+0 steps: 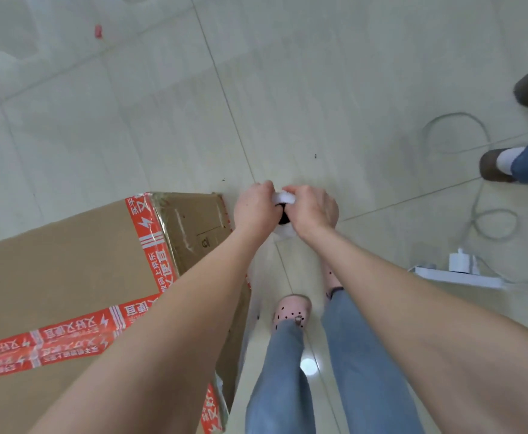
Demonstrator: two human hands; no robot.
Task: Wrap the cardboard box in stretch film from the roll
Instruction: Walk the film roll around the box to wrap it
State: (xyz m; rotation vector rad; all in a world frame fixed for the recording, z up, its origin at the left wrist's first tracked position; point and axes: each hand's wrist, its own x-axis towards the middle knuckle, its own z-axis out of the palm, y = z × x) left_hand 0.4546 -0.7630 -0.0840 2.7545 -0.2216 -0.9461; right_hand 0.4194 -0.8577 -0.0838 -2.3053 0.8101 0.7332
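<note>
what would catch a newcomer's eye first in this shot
Probably the two bare hands meeting at centre, left hand and right hand, both gripping the stretch film roll seen end-on. Next, the big cardboard box at lower left, crossed by bright red printed tape. A white power strip with looping cables lies on the tiled floor at right.

Both hands largely hide the roll; box cropped left.

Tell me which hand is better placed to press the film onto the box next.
Left, probably. Both hands grip the film roll, but the left hand sits right beside the cardboard box corner, while the right hand is on the roll's far side.
</note>
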